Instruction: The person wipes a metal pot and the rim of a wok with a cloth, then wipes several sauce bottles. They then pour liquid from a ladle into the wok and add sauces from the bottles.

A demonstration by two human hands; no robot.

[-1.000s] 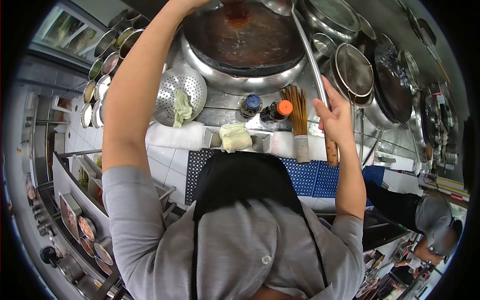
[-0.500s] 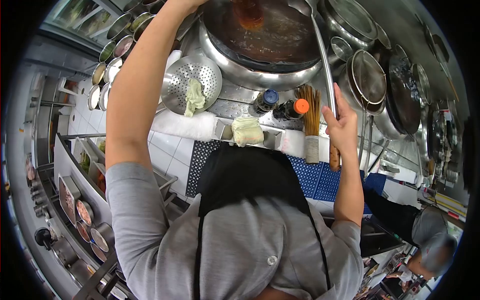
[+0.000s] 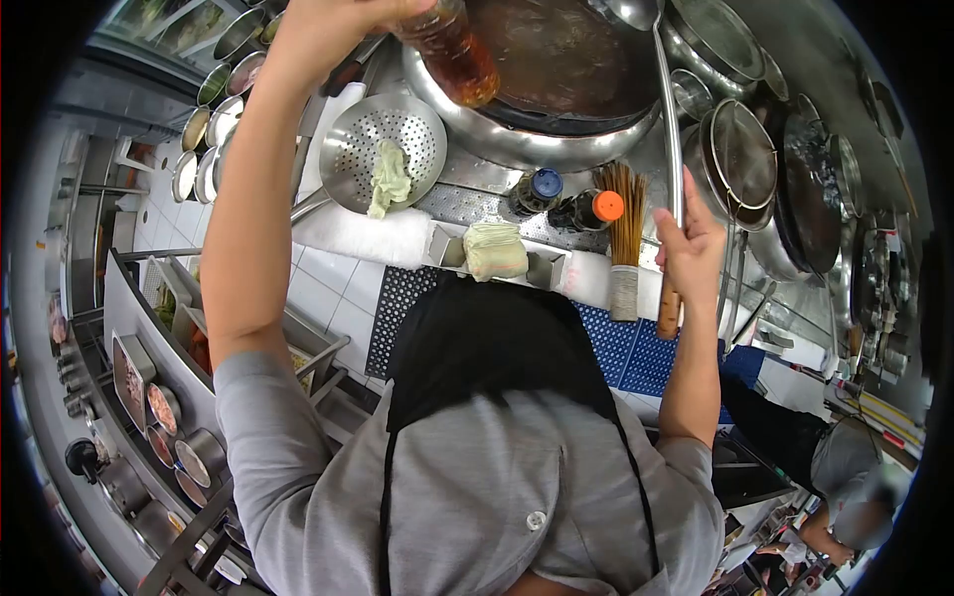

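At the top, my left hand (image 3: 363, 18) grips a clear bottle (image 3: 452, 55) partly filled with reddish-brown liquid. The bottle is tilted at the left rim of a large wok (image 3: 566, 70) holding dark liquid. My right hand (image 3: 693, 248) is closed around a long-handled ladle (image 3: 668, 109) with a wooden handle end. The ladle's bowl lies at the wok's far right rim, partly cut off by the frame edge. Left of the wok, a perforated metal strainer (image 3: 343, 139) carries a crumpled pale green cloth (image 3: 390, 179).
A blue-capped bottle (image 3: 537, 189), an orange-capped bottle (image 3: 594, 209) and a bamboo brush (image 3: 624, 233) stand before the wok. A folded cloth (image 3: 494, 250) sits at the counter edge. Sieves (image 3: 743, 154) and pots are to the right. Another person (image 3: 845, 452) is at the lower right.
My left hand has brought the bottle from over the wok's middle left and nearer to me, toward the rim. My right hand keeps its hold on the ladle.
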